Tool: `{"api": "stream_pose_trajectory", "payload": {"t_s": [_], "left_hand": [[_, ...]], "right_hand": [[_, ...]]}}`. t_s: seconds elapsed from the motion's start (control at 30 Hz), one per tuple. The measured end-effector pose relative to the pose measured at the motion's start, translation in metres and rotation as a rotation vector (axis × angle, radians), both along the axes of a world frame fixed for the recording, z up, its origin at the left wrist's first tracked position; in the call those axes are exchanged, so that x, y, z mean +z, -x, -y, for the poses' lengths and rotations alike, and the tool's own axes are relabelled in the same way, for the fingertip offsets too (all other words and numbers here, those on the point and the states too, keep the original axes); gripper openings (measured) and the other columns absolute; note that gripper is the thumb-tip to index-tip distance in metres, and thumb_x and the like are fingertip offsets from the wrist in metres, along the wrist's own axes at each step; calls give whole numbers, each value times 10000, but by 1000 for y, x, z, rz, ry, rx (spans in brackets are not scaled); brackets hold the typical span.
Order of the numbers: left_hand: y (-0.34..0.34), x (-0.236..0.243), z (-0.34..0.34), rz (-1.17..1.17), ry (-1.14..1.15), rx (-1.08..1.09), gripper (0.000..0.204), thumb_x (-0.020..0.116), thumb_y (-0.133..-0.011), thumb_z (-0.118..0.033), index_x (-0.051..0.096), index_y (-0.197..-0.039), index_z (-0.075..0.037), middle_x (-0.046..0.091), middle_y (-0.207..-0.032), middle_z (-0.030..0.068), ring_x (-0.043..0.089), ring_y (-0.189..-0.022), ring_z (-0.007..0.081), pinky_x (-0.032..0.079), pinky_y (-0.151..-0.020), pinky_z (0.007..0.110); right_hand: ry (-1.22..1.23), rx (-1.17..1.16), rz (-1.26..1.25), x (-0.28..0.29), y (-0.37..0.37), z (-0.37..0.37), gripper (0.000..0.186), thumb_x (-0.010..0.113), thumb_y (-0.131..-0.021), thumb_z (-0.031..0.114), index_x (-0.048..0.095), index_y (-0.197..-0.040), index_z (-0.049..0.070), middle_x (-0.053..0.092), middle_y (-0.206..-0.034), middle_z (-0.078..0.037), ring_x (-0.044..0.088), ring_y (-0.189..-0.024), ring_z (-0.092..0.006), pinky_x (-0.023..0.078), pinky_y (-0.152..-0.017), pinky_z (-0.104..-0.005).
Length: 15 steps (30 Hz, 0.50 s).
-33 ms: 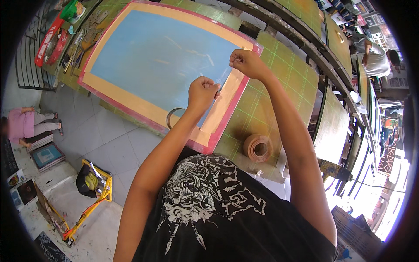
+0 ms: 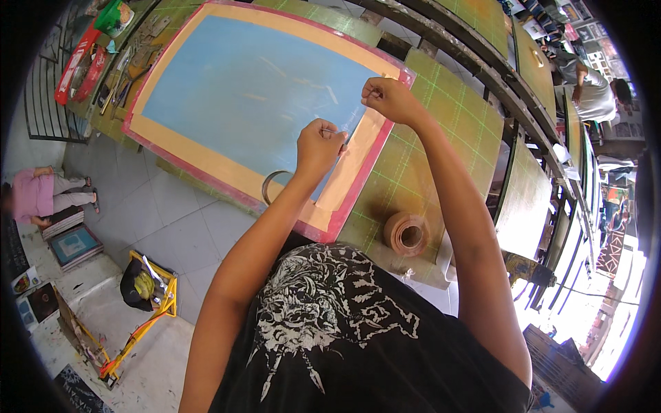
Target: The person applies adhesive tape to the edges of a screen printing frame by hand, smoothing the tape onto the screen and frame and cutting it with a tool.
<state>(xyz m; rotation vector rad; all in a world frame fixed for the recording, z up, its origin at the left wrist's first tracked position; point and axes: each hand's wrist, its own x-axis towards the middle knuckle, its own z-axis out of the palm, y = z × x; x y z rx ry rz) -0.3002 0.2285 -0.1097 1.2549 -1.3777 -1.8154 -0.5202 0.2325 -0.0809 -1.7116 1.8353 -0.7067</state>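
Observation:
A blue screen-printing frame (image 2: 227,89) lies under my hands, edged with tan tape (image 2: 354,158) and a red border. My left hand (image 2: 319,150) hovers over the blue mesh near its right edge, fingers pinched together; whatever they grip is hidden or too small to name. Farther up that edge, my right hand (image 2: 392,102) is also closed in a pinch above the tan tape, its contents not discernible. A thin ring, seemingly a nearly used-up tape roll (image 2: 267,188), stands beside my left forearm at the frame's lower side. Pale streaks mark the mesh.
A thick brown tape roll (image 2: 405,234) sits on the green-lined board (image 2: 441,117) to the right. Tools (image 2: 131,69) and a green container (image 2: 114,18) lie at far left. A person in pink (image 2: 43,196) stands left; another in white (image 2: 593,95) is far right.

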Motion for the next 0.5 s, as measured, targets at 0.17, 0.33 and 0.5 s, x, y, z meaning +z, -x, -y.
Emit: {"api": "stream_pose_trajectory", "payload": {"t_s": [0.17, 0.33, 0.5], "left_hand": [[7, 1, 4, 159, 110, -27, 278, 744, -806, -59, 565, -987, 53, 630, -652, 94, 655, -558, 160, 514, -544, 288], [7, -2, 8, 254, 136, -26, 298, 746, -813, -63, 552, -1010, 47, 632, -652, 82, 639, -563, 132, 466, -491, 265], [7, -8, 14, 296, 143, -67, 285, 751, -811, -78, 571, -995, 45, 635, -658, 74, 645, -575, 129, 471, -500, 255]], "right_hand": [[-44, -2, -36, -15, 8, 8, 175, 725, -822, 143, 649, -928, 27, 621, -712, -62, 580, -674, -138, 475, -659, -303], [-126, -18, -16, -13, 9, 11, 303, 744, -798, 139, 630, -1063, 46, 617, -683, -50, 583, -652, -143, 464, -639, -312], [-116, -10, -20, -20, 12, 18, 357, 747, -798, 141, 612, -1109, 28, 620, -680, -52, 584, -650, -144, 461, -635, -315]]}}
